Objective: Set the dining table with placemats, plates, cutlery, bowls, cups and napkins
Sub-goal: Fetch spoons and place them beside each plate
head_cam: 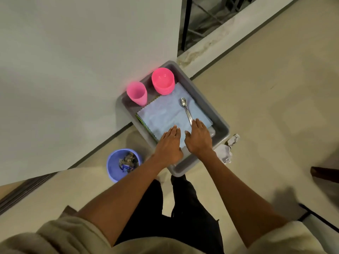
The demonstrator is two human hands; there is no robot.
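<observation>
A grey plastic tub (212, 109) stands on the floor against a white wall. Inside it lie a stack of pink bowls (162, 80), a pink cup (137, 92) and a light blue cloth napkin (165, 112) on top of a green-edged placemat (145, 123). A metal spoon (186, 110) lies on the napkin. My left hand (169, 145) reaches flat over the tub's near end, fingers straight above the napkin. My right hand (199, 138) is beside it, fingers straight, with the fingertips at the spoon's handle. Neither hand grips anything.
A purple waste bin (113, 167) with crumpled scraps stands left of the tub. Crumpled paper (228, 149) lies on the floor at the tub's right corner. A dark window frame (187, 24) is behind the wall's edge. My dark trousers (183, 208) are below.
</observation>
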